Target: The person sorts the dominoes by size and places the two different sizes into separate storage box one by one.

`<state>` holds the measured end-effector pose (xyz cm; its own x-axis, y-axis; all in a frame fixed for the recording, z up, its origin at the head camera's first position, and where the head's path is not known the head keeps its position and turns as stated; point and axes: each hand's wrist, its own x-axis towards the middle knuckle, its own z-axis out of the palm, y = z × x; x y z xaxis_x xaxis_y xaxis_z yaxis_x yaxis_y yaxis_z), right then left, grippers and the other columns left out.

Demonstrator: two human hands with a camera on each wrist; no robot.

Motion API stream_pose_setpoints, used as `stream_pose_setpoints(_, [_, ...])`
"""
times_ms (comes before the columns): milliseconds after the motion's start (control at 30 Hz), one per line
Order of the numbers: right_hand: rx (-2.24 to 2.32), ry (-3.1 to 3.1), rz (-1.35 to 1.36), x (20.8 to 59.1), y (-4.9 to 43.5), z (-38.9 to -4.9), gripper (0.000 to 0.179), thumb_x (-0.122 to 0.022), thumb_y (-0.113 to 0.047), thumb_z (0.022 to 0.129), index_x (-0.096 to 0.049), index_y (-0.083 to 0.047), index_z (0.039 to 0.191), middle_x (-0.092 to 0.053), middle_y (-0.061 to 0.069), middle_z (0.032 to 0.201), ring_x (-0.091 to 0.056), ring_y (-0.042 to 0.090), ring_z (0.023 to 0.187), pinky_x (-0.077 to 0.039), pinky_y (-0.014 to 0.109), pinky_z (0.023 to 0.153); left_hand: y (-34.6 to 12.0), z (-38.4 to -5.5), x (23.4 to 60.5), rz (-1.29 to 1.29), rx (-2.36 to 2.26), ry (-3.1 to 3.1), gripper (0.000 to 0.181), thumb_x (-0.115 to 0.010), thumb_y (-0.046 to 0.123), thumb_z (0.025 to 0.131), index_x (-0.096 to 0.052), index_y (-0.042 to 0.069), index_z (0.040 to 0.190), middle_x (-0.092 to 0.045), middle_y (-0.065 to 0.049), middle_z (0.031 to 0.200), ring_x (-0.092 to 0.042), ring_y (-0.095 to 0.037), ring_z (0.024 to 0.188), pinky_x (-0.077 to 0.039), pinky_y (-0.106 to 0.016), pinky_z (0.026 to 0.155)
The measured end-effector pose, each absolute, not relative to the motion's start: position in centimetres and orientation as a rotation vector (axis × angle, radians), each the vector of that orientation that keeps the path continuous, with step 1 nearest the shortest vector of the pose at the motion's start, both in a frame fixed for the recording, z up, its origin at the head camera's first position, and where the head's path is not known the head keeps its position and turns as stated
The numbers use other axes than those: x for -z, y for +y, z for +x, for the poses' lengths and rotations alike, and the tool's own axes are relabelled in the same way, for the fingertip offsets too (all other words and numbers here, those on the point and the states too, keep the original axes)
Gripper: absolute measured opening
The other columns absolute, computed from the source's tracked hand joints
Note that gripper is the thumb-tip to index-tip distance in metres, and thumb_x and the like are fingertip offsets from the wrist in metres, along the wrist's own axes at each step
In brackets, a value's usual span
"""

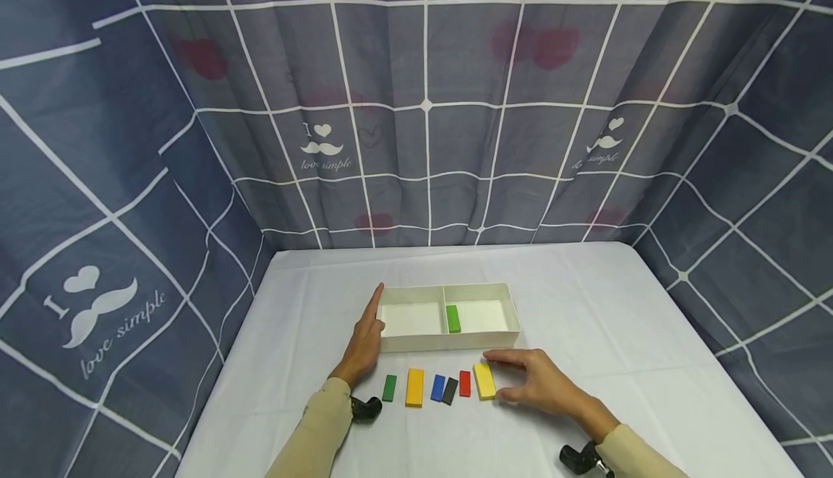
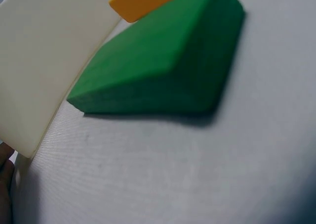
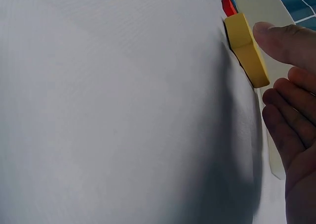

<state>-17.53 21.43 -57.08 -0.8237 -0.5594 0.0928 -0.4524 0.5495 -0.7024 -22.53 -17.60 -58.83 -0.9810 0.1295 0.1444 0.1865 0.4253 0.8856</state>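
My left hand [image 1: 364,340] rests against the left end of a white two-compartment box [image 1: 416,343], its index finger stretched along that wall. My right hand [image 1: 543,380] is at a yellow block [image 1: 484,381]; thumb and index finger stand apart, near its right side and far end. In the right wrist view the thumb [image 3: 281,41] lies beside that block, and no pinch is visible. A light green block [image 1: 453,319] is in the box's right compartment, against the divider.
In front of the box lie a dark green block [image 1: 389,388], an orange block [image 1: 414,387], a blue block [image 1: 438,387], a black block [image 1: 450,391] and a red block [image 1: 465,383]. They lie on a white cloth-covered table [image 1: 312,283]. Dark checked curtains [image 1: 390,138] surround it.
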Motion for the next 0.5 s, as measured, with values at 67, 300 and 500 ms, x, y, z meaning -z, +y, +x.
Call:
stream_pose_setpoints(67, [1.129, 2.645, -0.864, 57.16, 21.4, -17.45, 0.068, -0.096, -0.038, 0.084, -0.072, -0.018, 0.145, -0.075, -0.008, 0.142, -0.069, 0.018, 0.136, -0.055, 0.028, 0.115, -17.59, -22.51, 58.84, -0.284, 1.633, -2.61, 0.078, -0.031, 0.007, 0.108, -0.009, 0.034, 0.178, -0.013, 0.001, 0.186, -0.015, -0.029, 0.171, -0.011, -0.059, 0.139])
stream_pose_setpoints(300, [1.168, 2.61, -0.841, 57.35, 21.16, -17.07, 0.068, -0.097, -0.036, 0.083, -0.072, -0.02, 0.145, -0.075, -0.009, 0.141, -0.068, 0.017, 0.137, -0.052, 0.024, 0.116, -17.52, -22.45, 58.82, -0.286, 1.637, -2.612, 0.078, -0.03, 0.007, 0.108, -0.008, 0.03, 0.178, -0.012, -0.001, 0.186, -0.015, -0.032, 0.172, -0.01, -0.06, 0.139])
stream_pose_setpoints(500, [1.18, 2.598, -0.825, 57.08, 21.01, -16.95, 0.068, -0.097, -0.036, 0.084, -0.072, -0.02, 0.145, -0.075, -0.008, 0.142, -0.067, 0.018, 0.137, -0.052, 0.023, 0.116, -17.52, -22.52, 58.85, -0.291, 1.624, -2.611, 0.077, -0.03, 0.006, 0.107, -0.009, 0.028, 0.178, -0.012, -0.003, 0.186, -0.015, -0.033, 0.171, -0.011, -0.061, 0.138])
